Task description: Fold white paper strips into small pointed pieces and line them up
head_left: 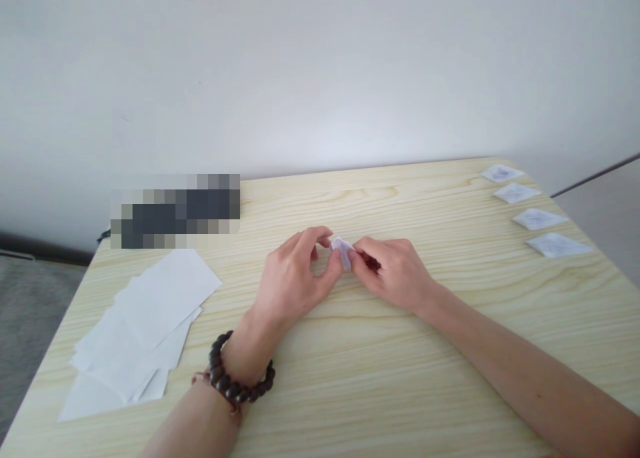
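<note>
A small folded piece of paper (342, 250), white with a bluish tint, is held between both hands above the middle of the table. My left hand (295, 271) pinches its left side between thumb and fingers. From the right, my right hand (393, 268) grips the other side with thumb and forefinger, its remaining fingers curled under. The fingertips cover part of the paper, so its full shape is hidden. A dark beaded bracelet (235, 385) circles my left wrist.
Loose white paper sheets (145, 331) overlap at the table's left. Several diamond-shaped folded papers (557, 245) lie in a column along the right edge. A pixelated dark object (180, 211) sits at the back left. A pale wall (320, 78) stands behind the wood-grain table (400, 391).
</note>
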A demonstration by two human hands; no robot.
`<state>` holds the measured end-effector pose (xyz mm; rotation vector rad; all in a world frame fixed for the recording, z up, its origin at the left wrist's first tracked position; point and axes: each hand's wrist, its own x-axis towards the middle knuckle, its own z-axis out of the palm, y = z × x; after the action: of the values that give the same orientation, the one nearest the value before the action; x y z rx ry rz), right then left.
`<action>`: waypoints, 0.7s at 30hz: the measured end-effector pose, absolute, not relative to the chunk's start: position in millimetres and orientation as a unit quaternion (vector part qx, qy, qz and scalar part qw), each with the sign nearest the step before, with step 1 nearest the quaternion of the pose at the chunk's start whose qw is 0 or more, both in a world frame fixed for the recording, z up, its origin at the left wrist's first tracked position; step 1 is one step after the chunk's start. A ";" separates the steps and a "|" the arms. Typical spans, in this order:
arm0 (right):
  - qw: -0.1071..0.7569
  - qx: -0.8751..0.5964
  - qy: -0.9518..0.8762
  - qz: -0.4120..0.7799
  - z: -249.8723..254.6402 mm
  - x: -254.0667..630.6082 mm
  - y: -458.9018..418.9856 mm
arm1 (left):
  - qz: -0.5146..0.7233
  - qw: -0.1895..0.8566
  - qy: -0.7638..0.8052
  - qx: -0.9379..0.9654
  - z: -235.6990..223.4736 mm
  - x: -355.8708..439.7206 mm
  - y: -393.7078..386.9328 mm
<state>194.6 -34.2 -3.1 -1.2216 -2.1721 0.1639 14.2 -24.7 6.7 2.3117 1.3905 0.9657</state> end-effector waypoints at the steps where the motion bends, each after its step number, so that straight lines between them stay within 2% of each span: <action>1: 0.318 -0.465 -0.824 0.063 -3.4 194.3 -34.5 | 0.327 0.116 0.491 0.799 6.6 15.1 -25.1; 7: 0.332 -0.464 -0.820 0.053 -3.9 191.8 -36.1 | 0.309 0.056 0.525 0.791 7.5 17.4 -26.5; 14: 0.326 -0.482 -0.812 0.051 -5.5 191.1 -35.8 | 0.266 0.069 0.477 0.835 3.8 16.0 -23.7; 21: 0.332 -0.526 -0.781 0.061 -4.8 188.2 -35.6 | 0.280 0.097 0.524 0.799 2.9 15.3 -24.4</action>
<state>188.2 -35.6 -4.8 -1.3751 -2.0399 0.1590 15.3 -24.4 2.9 2.3655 1.5510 0.8281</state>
